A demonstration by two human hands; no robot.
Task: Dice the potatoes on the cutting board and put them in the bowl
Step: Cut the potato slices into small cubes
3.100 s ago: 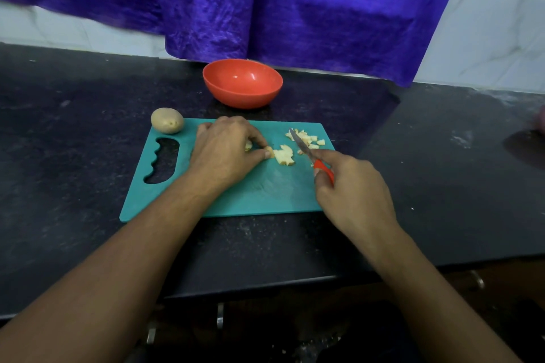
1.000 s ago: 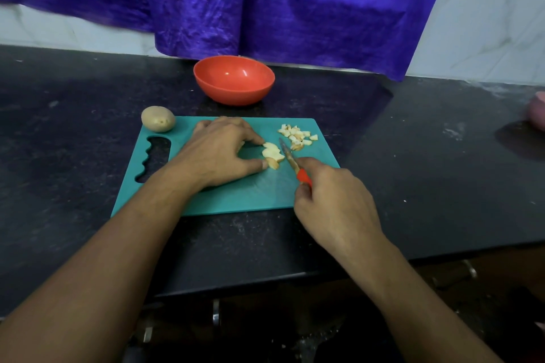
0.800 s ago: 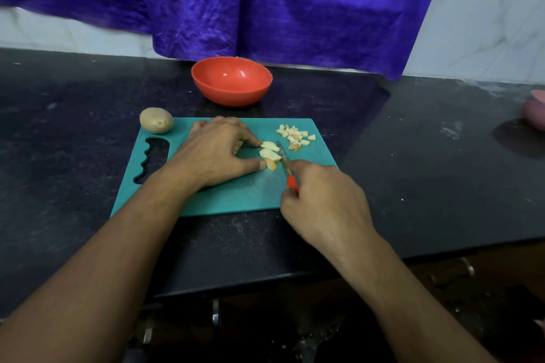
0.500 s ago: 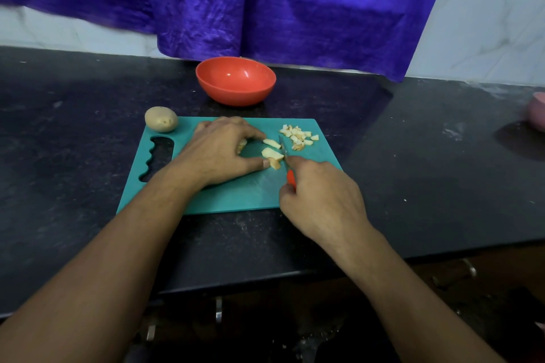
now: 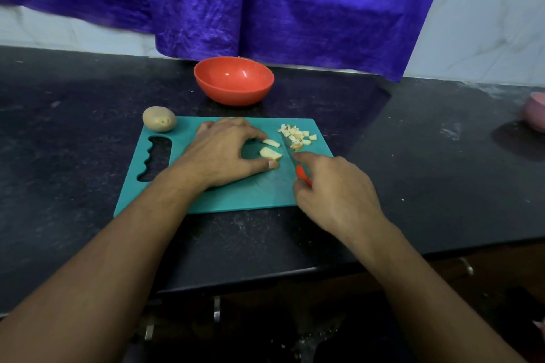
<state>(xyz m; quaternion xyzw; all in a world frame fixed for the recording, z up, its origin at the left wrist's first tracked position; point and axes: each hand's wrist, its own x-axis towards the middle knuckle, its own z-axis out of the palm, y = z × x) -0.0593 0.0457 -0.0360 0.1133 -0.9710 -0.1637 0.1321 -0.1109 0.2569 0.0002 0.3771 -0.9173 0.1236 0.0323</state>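
Beneath the right hand, the knife handle is mostly hidden.

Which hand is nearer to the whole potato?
Left. The left hand lies just right of the whole potato; the right hand is farther right, holding the knife.

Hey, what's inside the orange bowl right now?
Nothing shows inside the orange bowl: only its bare far wall and bottom. The near inner wall is hidden behind its rim.
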